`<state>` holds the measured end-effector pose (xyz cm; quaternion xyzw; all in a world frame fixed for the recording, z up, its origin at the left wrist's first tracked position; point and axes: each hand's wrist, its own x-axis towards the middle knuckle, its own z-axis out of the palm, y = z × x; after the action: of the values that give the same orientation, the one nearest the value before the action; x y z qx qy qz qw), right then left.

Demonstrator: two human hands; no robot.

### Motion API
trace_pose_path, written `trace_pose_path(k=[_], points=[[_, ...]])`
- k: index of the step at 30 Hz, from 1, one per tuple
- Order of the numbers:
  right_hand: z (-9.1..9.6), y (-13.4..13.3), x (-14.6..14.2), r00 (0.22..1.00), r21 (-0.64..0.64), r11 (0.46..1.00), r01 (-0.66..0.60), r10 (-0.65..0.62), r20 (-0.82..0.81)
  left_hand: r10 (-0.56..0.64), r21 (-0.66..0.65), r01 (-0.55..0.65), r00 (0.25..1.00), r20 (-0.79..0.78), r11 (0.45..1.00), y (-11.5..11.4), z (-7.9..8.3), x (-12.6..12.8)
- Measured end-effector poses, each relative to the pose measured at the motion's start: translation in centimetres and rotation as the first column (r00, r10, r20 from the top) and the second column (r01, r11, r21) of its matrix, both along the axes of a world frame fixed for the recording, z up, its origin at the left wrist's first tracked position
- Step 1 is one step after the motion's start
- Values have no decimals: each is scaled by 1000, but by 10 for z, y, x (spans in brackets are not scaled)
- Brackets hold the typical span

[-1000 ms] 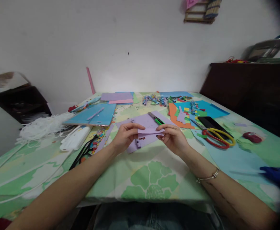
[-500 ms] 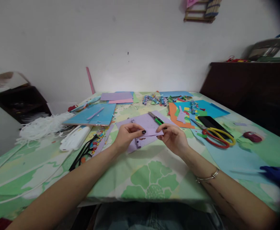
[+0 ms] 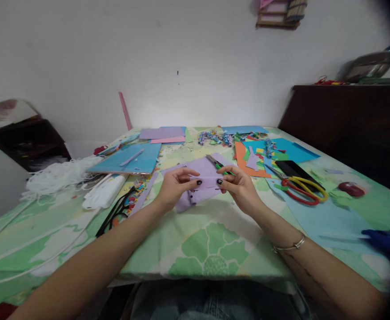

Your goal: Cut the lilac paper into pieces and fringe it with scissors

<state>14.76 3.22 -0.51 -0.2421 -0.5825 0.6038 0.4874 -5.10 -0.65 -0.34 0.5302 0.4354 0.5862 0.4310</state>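
Observation:
Between both hands a small piece of purple paper [image 3: 208, 182] is held level above the table. My left hand [image 3: 178, 186] pinches its left end, thumb toward me. At the right end, my right hand [image 3: 236, 184] grips it the same way, thumb and fingers closed. Beneath lies a larger purple sheet [image 3: 190, 170]. A green-and-black craft knife [image 3: 212, 160] rests on that sheet, its handle partly behind my right hand. A small purple paper roll [image 3: 192, 198] sits on the sheet just below my left hand.
Scissors [image 3: 301, 189] with red and yellow handles lie at right beside a black phone [image 3: 295, 171]. Black-framed glasses [image 3: 118, 211] and a white power strip [image 3: 105, 192] are at left, near white cord [image 3: 53, 178]. Curled paper pieces [image 3: 215, 138] stand at the back.
My right thumb has come over onto the near face of the purple paper, and the fingers have closed around its right end. My left hand keeps its pinch.

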Motion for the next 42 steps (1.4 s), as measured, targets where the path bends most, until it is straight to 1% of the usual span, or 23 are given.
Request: trace_pose_path(k=[5, 10, 16, 20, 25, 28, 33, 39, 42], points=[[0, 1, 1, 998, 63, 997, 35, -38, 59, -21, -22, 21, 1000, 14, 1000, -1, 3, 0], [1, 0, 2, 994, 95, 995, 28, -38, 104, -30, -66, 31, 999, 12, 997, -2, 6, 0], [1, -3, 1, 988, 132, 991, 0, -20, 151, -112, -156, 114, 993, 22, 981, 1, 0, 0], [2, -4, 0, 986, 152, 988, -17, -9, 167, -127, -180, 126, 992, 7, 975, 2, -3, 1], [2, -5, 0, 983, 151, 988, -12, -17, 185, -111, -169, 114, 994, 21, 979, 0, -1, 2], [3, -6, 0, 973, 156, 988, -12, -24, 228, -116, -169, 118, 993, 21, 979, -1, 2, 3], [2, -8, -2, 950, 197, 979, -61, -3, 311, -131, -149, 126, 991, -26, 981, -4, 3, 7], [-3, -6, -5, 938, 267, 961, -69, -28, 344, -163, -149, 149, 983, -81, 977, -7, -3, 12], [-6, -5, -5, 930, 309, 948, -70, -50, 365, -154, -119, 136, 975, -161, 984, -7, -6, 13]])
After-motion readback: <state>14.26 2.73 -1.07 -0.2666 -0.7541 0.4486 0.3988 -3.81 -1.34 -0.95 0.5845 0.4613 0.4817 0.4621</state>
